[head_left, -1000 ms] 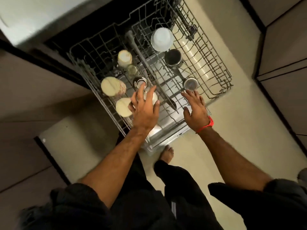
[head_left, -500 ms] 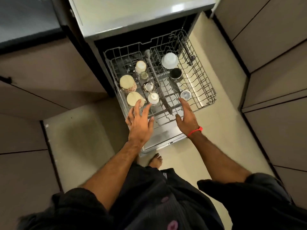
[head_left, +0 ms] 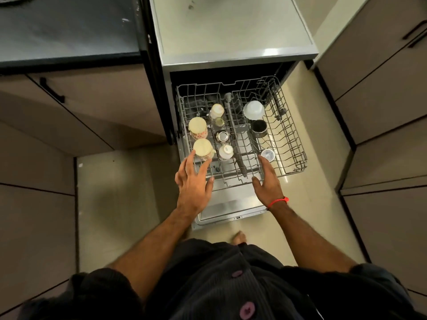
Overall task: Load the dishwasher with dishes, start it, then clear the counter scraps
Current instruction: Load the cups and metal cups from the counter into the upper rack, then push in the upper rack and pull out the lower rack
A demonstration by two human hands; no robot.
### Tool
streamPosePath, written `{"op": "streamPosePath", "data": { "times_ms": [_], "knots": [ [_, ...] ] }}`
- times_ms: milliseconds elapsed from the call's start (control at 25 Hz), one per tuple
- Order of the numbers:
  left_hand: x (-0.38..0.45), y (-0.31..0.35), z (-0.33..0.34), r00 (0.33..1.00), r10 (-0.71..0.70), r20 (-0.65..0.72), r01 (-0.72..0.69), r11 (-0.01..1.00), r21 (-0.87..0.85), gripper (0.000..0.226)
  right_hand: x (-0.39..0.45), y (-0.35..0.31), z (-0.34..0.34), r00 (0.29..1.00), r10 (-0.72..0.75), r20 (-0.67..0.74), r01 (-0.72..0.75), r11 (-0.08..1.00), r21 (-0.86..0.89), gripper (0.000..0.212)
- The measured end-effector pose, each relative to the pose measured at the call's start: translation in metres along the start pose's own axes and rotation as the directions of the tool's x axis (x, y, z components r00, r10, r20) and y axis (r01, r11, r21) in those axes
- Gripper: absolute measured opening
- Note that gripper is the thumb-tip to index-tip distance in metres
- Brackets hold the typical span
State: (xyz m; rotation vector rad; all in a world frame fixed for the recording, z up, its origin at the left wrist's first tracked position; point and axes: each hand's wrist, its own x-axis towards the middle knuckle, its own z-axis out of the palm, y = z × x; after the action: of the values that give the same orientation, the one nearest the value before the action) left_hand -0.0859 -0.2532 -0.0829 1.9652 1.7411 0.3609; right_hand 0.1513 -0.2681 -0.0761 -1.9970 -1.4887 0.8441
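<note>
The dishwasher's wire rack (head_left: 294, 158) is pulled out over the open door (head_left: 231, 204). On its left side stand two cream cups (head_left: 201, 146), upside down, next to a white cup (head_left: 225, 152) and a steel cup (head_left: 222, 136). A white bowl (head_left: 253, 109), a dark steel pot (head_left: 258, 128) and a small steel cup (head_left: 268, 154) sit further right. My left hand (head_left: 194, 183) hovers at the rack's front left with fingers spread, holding nothing. Near the front middle of the rack my right hand (head_left: 265, 179), with a red thread at the wrist, is spread too.
The dishwasher's grey top (head_left: 231, 28) lies beyond the rack, and a dark countertop (head_left: 67, 26) adjoins it on the left. Brown cabinet fronts (head_left: 381, 112) close in on both sides. My bare foot (head_left: 239, 237) stands on the beige floor just before the door.
The view has pulled back and up, so the dishwasher top and counter now show. Both hands have drawn back from over the cups to the rack's front edge.
</note>
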Motion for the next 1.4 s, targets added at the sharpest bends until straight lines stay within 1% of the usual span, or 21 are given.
{"op": "streamPosePath", "data": {
  "times_ms": [160, 320, 400, 440, 480, 520, 560, 600, 640, 720, 800, 840, 920, 1000, 1040, 1080, 1160, 1200, 1240, 1320, 1400],
  "knots": [
    [-0.018, 0.015, 0.028, 0.997, -0.081, -0.008, 0.081, 0.996, 0.032, 0.063, 0.009, 0.02, -0.017, 0.997, -0.035, 0.075, 0.033, 0.999, 0.027, 0.071],
    [-0.028, 0.046, 0.065, 0.98, -0.19, -0.065, 0.196, 0.976, 0.097, 0.083, 0.02, 0.062, -0.05, 0.99, -0.07, 0.122, 0.056, 0.991, 0.118, 0.069],
    [-0.038, 0.072, 0.084, 0.95, -0.287, -0.127, 0.294, 0.955, 0.038, 0.092, 0.025, 0.092, -0.075, 0.99, -0.04, 0.134, 0.011, 0.977, 0.214, 0.065],
    [-0.043, 0.087, 0.095, 0.918, -0.367, -0.149, 0.364, 0.93, -0.052, 0.097, 0.031, 0.108, -0.087, 0.989, 0.032, 0.141, -0.072, 0.955, 0.288, 0.065],
    [-0.045, 0.102, 0.103, 0.863, -0.486, -0.139, 0.459, 0.869, -0.187, 0.102, 0.034, 0.119, -0.094, 0.973, 0.147, 0.18, -0.207, 0.903, 0.378, 0.067],
    [-0.046, 0.113, 0.112, 0.78, -0.62, -0.082, 0.555, 0.747, -0.366, 0.105, 0.036, 0.132, -0.098, 0.933, 0.261, 0.249, -0.352, 0.81, 0.47, 0.073],
    [-0.045, 0.119, 0.124, 0.68, -0.733, -0.002, 0.621, 0.577, -0.531, 0.106, 0.039, 0.141, -0.099, 0.876, 0.354, 0.328, -0.481, 0.694, 0.536, 0.081],
    [-0.042, 0.122, 0.135, 0.596, -0.798, 0.087, 0.638, 0.405, -0.655, 0.109, 0.043, 0.151, -0.096, 0.818, 0.412, 0.401, -0.575, 0.57, 0.587, 0.087],
    [-0.037, 0.125, 0.144, 0.542, -0.823, 0.168, 0.633, 0.269, -0.726, 0.116, 0.048, 0.159, -0.092, 0.769, 0.447, 0.458, -0.637, 0.468, 0.613, 0.087],
    [-0.02, 0.12, 0.169, 0.494, -0.815, 0.303, 0.598, 0.065, -0.799, 0.134, 0.06, 0.168, -0.07, 0.697, 0.473, 0.539, -0.705, 0.316, 0.634, 0.079],
    [0.004, 0.105, 0.194, 0.475, -0.778, 0.412, 0.533, -0.117, -0.838, 0.132, 0.074, 0.177, -0.042, 0.626, 0.501, 0.598, -0.746, 0.16, 0.647, 0.088],
    [0.017, 0.097, 0.206, 0.471, -0.765, 0.44, 0.481, -0.195, -0.855, 0.129, 0.083, 0.183, -0.025, 0.605, 0.49, 0.628, -0.752, 0.094, 0.652, 0.093],
    [0.041, 0.083, 0.225, 0.46, -0.758, 0.463, 0.386, -0.299, -0.873, 0.124, 0.094, 0.191, 0.007, 0.612, 0.391, 0.687, -0.755, 0.031, 0.655, 0.105],
    [0.059, 0.075, 0.247, 0.475, -0.764, 0.436, 0.342, -0.297, -0.892, 0.12, 0.096, 0.201, 0.039, 0.675, 0.325, 0.662, -0.705, 0.019, 0.709, 0.097],
    [0.062, 0.073, 0.258, 0.485, -0.766, 0.422, 0.356, -0.268, -0.895, 0.117, 0.091, 0.208, 0.054, 0.705, 0.337, 0.625, -0.672, 0.034, 0.74, 0.101],
    [0.064, 0.071, 0.271, 0.504, -0.761, 0.408, 0.381, -0.227, -0.896, 0.106, 0.087, 0.213, 0.065, 0.732, 0.368, 0.574, -0.634, 0.06, 0.771, 0.113],
    [0.066, 0.071, 0.295, 0.543, -0.756, 0.366, 0.397, -0.153, -0.905, 0.062, 0.08, 0.22, 0.08, 0.78, 0.406, 0.476, -0.55, 0.081, 0.831, 0.122],
    [0.068, 0.072, 0.301, 0.556, -0.752, 0.354, 0.36, -0.166, -0.918, 0.047, 0.079, 0.225, 0.086, 0.806, 0.399, 0.437, -0.507, 0.084, 0.858, 0.123],
    [0.069, 0.074, 0.305, 0.564, -0.75, 0.346, 0.305, -0.2, -0.931, 0.037, 0.078, 0.228, 0.089, 0.833, 0.379, 0.403, -0.47, 0.1, 0.877, 0.122],
    [0.071, 0.074, 0.307, 0.573, -0.756, 0.317, 0.23, -0.223, -0.947, 0.033, 0.08, 0.228, 0.09, 0.878, 0.302, 0.37, -0.422, 0.124, 0.898, 0.119],
    [0.078, 0.072, 0.301, 0.594, -0.748, 0.297, 0.223, -0.202, -0.954, 0.05, 0.087, 0.225, 0.09, 0.902, 0.231, 0.364, -0.399, 0.123, 0.909, 0.122]
  ]
}}
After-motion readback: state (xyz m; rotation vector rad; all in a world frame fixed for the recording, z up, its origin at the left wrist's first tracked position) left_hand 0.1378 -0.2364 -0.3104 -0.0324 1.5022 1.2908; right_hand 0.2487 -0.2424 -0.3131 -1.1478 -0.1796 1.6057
